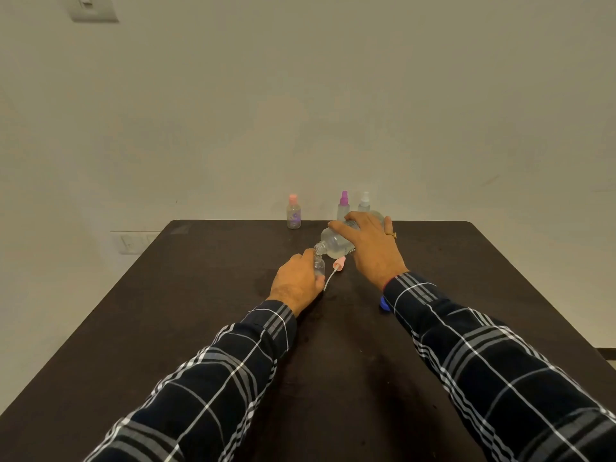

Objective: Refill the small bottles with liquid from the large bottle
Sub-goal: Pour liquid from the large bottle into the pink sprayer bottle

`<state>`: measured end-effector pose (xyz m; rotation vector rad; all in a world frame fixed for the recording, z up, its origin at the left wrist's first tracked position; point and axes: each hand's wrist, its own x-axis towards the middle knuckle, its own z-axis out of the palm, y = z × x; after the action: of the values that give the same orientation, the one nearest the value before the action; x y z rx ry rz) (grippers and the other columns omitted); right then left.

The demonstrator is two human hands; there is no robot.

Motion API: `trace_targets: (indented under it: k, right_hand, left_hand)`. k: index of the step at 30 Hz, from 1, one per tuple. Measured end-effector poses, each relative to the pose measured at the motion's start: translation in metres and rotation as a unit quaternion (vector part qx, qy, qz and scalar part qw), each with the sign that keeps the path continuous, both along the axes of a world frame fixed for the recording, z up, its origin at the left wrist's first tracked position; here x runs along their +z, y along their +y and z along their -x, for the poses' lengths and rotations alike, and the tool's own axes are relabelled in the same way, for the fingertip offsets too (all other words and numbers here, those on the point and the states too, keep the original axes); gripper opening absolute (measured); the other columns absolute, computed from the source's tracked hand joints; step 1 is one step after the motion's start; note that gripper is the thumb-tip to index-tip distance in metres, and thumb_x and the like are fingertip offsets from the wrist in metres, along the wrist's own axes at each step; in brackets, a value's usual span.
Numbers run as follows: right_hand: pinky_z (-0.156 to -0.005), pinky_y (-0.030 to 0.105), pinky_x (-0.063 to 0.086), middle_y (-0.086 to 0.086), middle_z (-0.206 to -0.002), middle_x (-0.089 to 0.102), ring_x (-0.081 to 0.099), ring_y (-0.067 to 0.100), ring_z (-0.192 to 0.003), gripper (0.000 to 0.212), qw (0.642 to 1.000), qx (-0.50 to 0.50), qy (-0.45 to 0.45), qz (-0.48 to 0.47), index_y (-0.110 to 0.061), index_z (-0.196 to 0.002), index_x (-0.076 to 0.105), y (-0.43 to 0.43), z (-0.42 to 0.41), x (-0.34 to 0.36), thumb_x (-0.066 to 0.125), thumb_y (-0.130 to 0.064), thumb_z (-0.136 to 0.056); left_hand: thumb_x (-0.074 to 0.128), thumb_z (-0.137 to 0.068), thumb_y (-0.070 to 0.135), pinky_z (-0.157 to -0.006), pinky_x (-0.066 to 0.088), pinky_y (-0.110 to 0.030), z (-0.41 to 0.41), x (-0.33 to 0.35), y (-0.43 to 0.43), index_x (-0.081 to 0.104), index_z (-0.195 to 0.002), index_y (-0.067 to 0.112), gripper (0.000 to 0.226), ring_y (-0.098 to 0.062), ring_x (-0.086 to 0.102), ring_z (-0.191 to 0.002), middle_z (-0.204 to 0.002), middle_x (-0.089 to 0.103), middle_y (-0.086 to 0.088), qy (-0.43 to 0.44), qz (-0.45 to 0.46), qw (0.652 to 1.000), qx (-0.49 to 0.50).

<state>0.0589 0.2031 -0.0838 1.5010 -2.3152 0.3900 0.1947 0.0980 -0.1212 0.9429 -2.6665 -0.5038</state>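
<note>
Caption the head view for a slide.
Right hand tips the large bottle over a small bottle held by the left hand on a dark table.

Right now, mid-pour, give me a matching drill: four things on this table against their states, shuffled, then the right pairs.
1 large bottle
2 open small bottle
3 pink spray top
4 pink-capped bottle

A lying loose on the table
B tilted in the right hand
C standing capped at the far edge
D upright in the left hand

Pairs: 1-B, 2-D, 3-A, 4-C.

Dark table (200, 295), plain wall (300, 95) w/ maybe a socket (94, 8)
</note>
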Motion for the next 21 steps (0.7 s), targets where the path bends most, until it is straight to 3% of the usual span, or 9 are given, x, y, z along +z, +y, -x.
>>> trace_targets:
  k: [21]
  right_hand:
    - [-0.116,0.070,0.007,0.004,-0.148,0.036,0.025,0.028,-0.144,0.075,1.000,0.005,0.002,-0.008,-0.040,-0.143,0.043,-0.0006,0.0001,0.0025,0.065,0.001,-0.084]
  left_hand:
    - [0.061,-0.097,0.034,-0.100,0.048,-0.037,-0.0004,-0.0006,-0.0012,0.040,-0.144,0.015,0.054,-0.026,0.058,-0.118,-0.131,0.057,-0.010,-0.003,-0.004,1.000,0.000]
